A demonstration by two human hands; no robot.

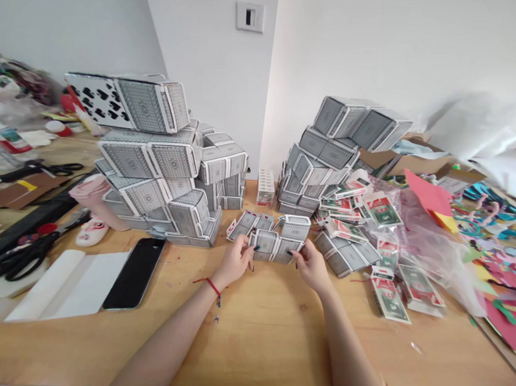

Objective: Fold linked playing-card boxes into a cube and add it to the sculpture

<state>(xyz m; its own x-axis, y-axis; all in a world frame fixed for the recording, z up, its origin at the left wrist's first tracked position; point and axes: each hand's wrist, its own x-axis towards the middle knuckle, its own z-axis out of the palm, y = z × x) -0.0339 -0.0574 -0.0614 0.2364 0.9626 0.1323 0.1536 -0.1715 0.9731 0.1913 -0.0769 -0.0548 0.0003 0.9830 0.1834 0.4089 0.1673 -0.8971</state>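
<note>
Boxy, grey-patterned card blocks point(284, 245) between fingers point(246, 254)

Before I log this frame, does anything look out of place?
Yes: a black-pipped card face shows on the left stack's top block, odd among mostly gray card backs. Red-green card boxes lie jumbled beside the right stack.

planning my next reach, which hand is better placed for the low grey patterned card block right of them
Probably the right hand: it's nearer that card block, with the left hand beyond the small grey card piece.
</note>
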